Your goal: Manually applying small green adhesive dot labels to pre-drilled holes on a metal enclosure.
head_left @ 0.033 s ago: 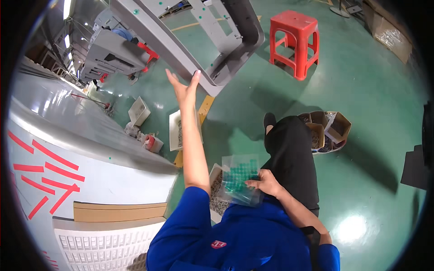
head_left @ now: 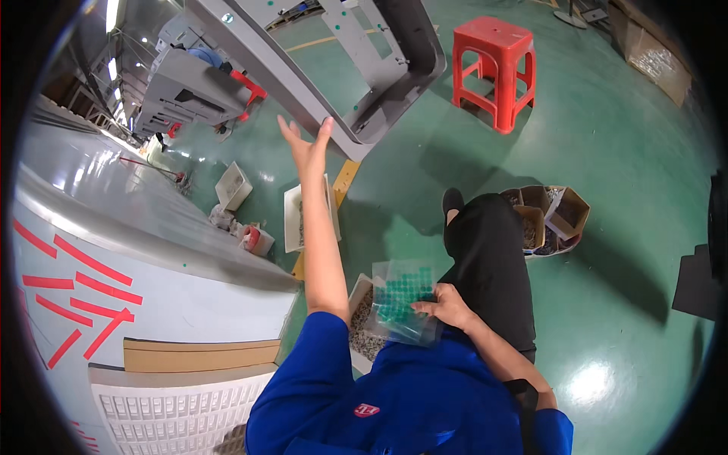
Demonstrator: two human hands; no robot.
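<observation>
Grey metal panel [head_left: 303, 91] is hanging overhead and ahead of the person, its long axis running diagonally from the upper left down toward the rounded corner near the middle of the view, and the left hand [head_left: 307, 144] is reaching straight up to it with the arm fully extended, fingers spread wide and the fingertips touching or just short of the panel's lower edge; I cannot tell which. That hand is clearly the nearer one, holding nothing, while the right hand [head_left: 444, 307] is staying low at the lap, well apart from the panel, its fingers resting on and pinching the edge of a clear plastic bag [head_left: 402, 299] printed with green squares. The panel is looking smooth, pale grey and flat, with a raised lip along its edge and small green dots scattered over a frame-like part behind it. Under the bag, a white tray [head_left: 362, 334] of small loose parts is sitting by the person's knee, another white tray [head_left: 292, 220] is lying on the green floor [head_left: 622, 136] below the raised arm, and a red plastic stool [head_left: 493, 64] is standing beyond the panel
</observation>
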